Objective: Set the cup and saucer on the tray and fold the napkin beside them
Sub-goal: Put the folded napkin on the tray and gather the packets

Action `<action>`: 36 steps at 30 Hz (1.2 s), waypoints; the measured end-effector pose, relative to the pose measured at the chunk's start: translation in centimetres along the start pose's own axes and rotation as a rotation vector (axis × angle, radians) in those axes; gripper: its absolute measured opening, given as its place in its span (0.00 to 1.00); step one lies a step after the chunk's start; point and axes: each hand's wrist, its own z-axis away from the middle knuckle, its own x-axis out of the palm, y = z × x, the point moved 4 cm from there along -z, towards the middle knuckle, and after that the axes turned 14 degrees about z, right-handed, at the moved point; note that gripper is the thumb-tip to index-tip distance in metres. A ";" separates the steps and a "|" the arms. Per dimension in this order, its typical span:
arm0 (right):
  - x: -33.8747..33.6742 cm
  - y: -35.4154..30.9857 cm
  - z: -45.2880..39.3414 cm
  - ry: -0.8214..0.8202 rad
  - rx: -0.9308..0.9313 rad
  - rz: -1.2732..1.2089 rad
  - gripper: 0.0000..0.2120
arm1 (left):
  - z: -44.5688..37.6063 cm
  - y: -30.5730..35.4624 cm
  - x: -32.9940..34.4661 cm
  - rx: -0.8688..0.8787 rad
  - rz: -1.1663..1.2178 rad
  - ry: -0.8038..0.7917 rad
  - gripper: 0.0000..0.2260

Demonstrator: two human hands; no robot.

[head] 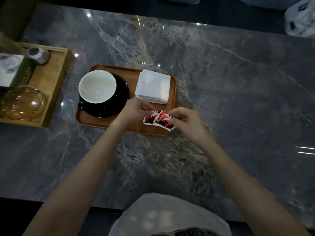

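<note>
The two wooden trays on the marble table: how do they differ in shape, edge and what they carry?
The round-cornered tray has a low rim and carries the cup on its black saucer plus the folded napkin. The square-cornered tray, paler and at the left, has raised straight walls and holds a glass lid or dome, a small faceted holder and a box. Both are wood and rest flat on the table.

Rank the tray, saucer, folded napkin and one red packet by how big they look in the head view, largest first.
1. Tray
2. Saucer
3. Folded napkin
4. Red packet

The saucer is partly hidden under the cup, so its lead over the napkin is likely but not certain.
</note>
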 end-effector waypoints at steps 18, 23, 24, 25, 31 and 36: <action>4.1 -1.3 -1.3 0.125 -0.259 0.523 0.07 | -1.0 -0.5 0.8 -0.025 -0.091 -0.159 0.13; 4.6 -0.7 -1.5 0.153 -0.254 0.552 0.07 | -0.6 -0.8 1.0 -0.025 -0.119 -0.116 0.14; 4.7 -0.7 -1.6 0.146 -0.257 0.550 0.08 | -0.5 -0.9 1.1 -0.019 -0.122 -0.112 0.14; 4.7 -0.6 -1.6 0.140 -0.258 0.553 0.08 | -0.4 -0.9 1.1 -0.019 -0.132 -0.112 0.14; 4.8 -0.6 -1.6 0.143 -0.266 0.567 0.07 | 0.2 -0.8 1.5 0.032 -0.193 -0.068 0.14; 3.3 -0.9 -1.5 0.123 -0.244 0.469 0.09 | 0.5 -0.3 1.1 -0.057 -0.211 -0.076 0.11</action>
